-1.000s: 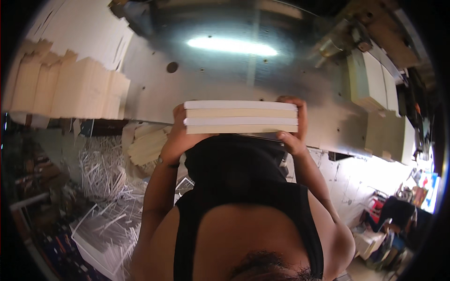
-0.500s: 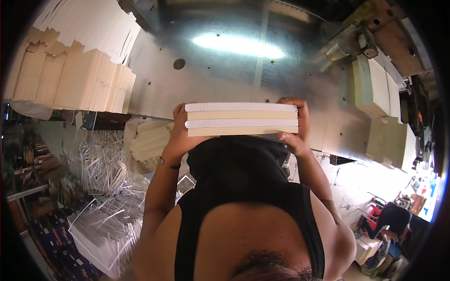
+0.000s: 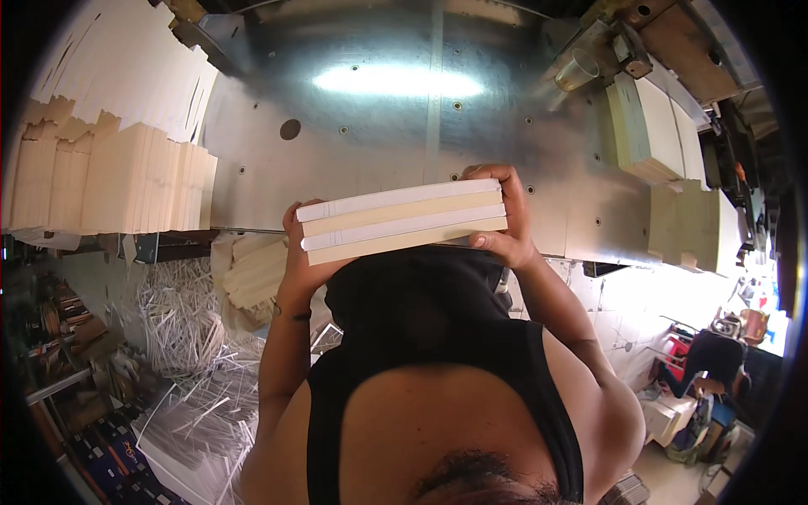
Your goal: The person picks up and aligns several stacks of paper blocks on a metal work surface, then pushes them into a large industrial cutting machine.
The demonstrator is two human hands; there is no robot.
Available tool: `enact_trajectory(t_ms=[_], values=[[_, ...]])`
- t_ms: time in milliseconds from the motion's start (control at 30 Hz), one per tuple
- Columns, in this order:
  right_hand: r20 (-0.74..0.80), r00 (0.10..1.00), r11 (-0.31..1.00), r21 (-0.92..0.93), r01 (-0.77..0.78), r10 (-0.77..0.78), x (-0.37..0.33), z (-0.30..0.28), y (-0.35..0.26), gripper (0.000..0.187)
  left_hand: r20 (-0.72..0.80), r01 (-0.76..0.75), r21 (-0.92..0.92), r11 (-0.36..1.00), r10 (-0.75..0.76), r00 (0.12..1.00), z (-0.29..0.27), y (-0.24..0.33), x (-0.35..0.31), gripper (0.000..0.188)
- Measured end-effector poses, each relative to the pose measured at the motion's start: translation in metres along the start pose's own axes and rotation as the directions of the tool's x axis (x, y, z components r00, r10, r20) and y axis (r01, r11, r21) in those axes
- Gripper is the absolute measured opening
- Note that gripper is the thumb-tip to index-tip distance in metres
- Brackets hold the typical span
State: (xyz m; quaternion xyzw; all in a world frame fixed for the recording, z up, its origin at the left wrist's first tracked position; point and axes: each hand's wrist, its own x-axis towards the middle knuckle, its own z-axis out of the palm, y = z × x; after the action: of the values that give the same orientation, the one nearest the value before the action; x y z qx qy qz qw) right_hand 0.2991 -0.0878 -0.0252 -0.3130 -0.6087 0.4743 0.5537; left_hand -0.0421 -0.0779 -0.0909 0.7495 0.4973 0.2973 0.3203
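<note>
A stack of thick paper blocks [image 3: 402, 220] is held level in front of my body, over the near edge of the metal table. Its long edges face up in alternating white and cream bands. My left hand [image 3: 296, 246] is closed round the left end, with most of its fingers hidden behind and under the stack. At the right end my right hand [image 3: 507, 217] grips the stack, fingers curled over the far side and thumb along the near side. The stack slants, its left end nearer to me than its right.
Tall rows of cream and white paper blocks [image 3: 143, 181] stand on the table's left. More paper stacks [image 3: 644, 130] and a clear plastic cup [image 3: 576, 71] are at the right. The metal table [image 3: 353, 160] spreads ahead. Shredded paper strips [image 3: 177, 316] heap below left.
The stack has turned from nearly straight to slanting, its left end coming toward me. Both hands keep their hold. The whole view has shifted, with the table moving left in the picture.
</note>
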Motion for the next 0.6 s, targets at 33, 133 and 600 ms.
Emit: enact_trajectory(t_ms=[33,133,600], values=[[0.008,1.0,1.0,0.004,0.0,-0.001,0.001,0.001,0.0,0.078,-0.018,0.006,-0.004,1.0,-0.006,1.0,0.0,-0.001,-0.002,0.054],[0.024,0.999,0.998,0.065,0.025,-0.026,0.001,0.003,0.003,0.08,-0.126,-0.06,0.014,0.998,0.061,0.99,-0.001,0.005,0.003,0.053],[0.183,0.965,0.769,-0.638,-0.029,0.188,-0.033,-0.04,0.036,0.048,-0.14,-0.206,0.133,0.97,0.224,0.965,-0.018,0.026,0.007,0.057]])
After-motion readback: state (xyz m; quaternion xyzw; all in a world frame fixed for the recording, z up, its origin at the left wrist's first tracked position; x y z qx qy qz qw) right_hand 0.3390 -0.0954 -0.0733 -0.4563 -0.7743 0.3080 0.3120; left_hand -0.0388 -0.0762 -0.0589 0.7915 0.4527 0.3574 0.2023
